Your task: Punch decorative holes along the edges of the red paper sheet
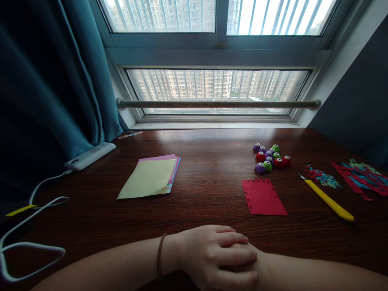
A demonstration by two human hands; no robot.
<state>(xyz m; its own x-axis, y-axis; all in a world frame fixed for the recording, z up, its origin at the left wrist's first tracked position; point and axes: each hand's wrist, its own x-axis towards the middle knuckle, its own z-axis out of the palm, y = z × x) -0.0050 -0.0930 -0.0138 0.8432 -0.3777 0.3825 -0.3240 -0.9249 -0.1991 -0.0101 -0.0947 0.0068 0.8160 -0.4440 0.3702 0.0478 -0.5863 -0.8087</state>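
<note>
My left hand (216, 256), with a brown band on its wrist, lies across the back of my right hand (254, 254) at the front edge of the table. The left fingers are stretched out and slightly apart. Most of my right hand is covered, and its fingers are hidden. Nearest to both hands is a red sheet of paper (263, 197) with small holes along three of its edges. To its right rests a craft knife (329, 199) with a yellow handle, its blade pointing away. A stack of coloured paper (147, 178), pale yellow on top, lies to the left.
Several small purple, red and green pieces with eye-like tops (269, 157) stand behind the red sheet. Paper bits (323, 176) and cut scraps (362, 178) lie at right. A white device (91, 156) with a cable (33, 244) is at left, beside a curtain (87, 81).
</note>
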